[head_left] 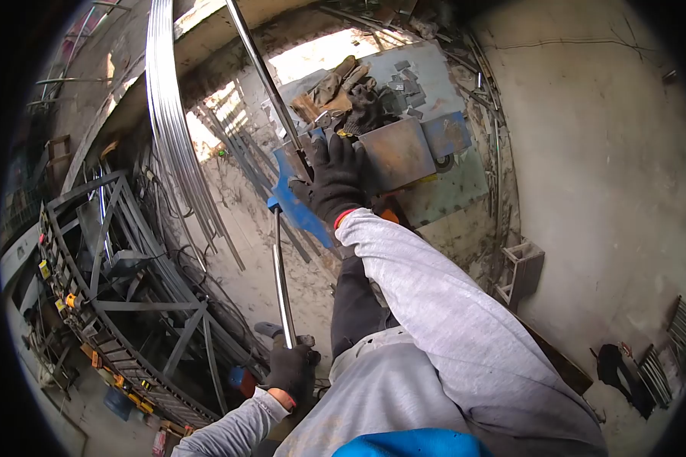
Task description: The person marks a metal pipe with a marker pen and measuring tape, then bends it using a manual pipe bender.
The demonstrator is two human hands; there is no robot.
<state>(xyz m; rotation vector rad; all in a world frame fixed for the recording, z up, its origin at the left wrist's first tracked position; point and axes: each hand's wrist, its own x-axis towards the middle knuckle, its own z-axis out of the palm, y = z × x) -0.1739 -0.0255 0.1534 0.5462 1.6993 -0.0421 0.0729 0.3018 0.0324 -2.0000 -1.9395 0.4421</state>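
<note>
My left hand point(291, 372), in a dark glove, is closed around the lower end of a shiny metal lever point(282, 286). This lever runs up to a blue metal bench tool point(301, 209). My right hand point(337, 175), gloved too, lies over the tool with its fingers spread and stretched out. Beside its thumb and forefinger, a long shiny metal tube point(265, 76) comes down onto the tool. Its lower end is partly hidden by the glove. To the right of that hand lies a rusty metal plate point(400, 156).
A heap of dirty gloves point(347, 95) sits on the bench sheet point(442, 68) behind the tool. Long metal strips point(164, 84) stretch along the left. A welded steel frame point(149, 305) stands lower left, and a small wooden stand point(522, 266) is by the right wall.
</note>
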